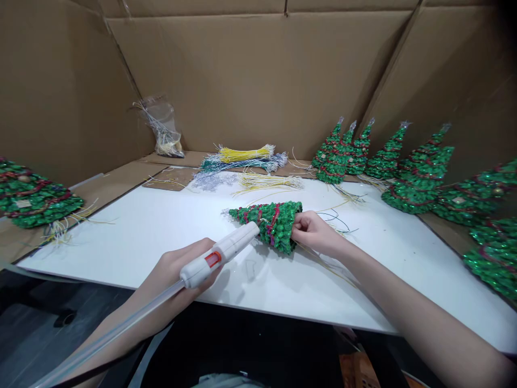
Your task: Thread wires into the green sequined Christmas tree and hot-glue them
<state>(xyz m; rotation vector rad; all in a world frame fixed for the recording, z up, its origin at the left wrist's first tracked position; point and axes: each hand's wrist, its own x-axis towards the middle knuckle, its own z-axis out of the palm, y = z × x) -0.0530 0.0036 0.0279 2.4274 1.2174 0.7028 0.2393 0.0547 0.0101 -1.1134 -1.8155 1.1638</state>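
My left hand [177, 272] is wrapped round a white hot glue gun [224, 252] with a red-framed window; a long clear glue stick runs back from its rear end. The gun's nose is over a small green tinsel Christmas tree [264, 222] with red garland, which lies on its side, star tip to the left. My right hand [313, 231] closes on the rim of the tree's wide base at its right end. Yellowish wires trail from that base toward my right forearm. My right fingertips are partly hidden at the base.
Several finished-looking trees [416, 183] stand along the right side, another tree [36, 196] at the left. Bundles of wires [246, 156] and loose yellow wires [269, 183] lie at the back, near silvery snowflake pieces [216, 181]. A plastic bag [163, 126] leans against the cardboard wall [238, 70].
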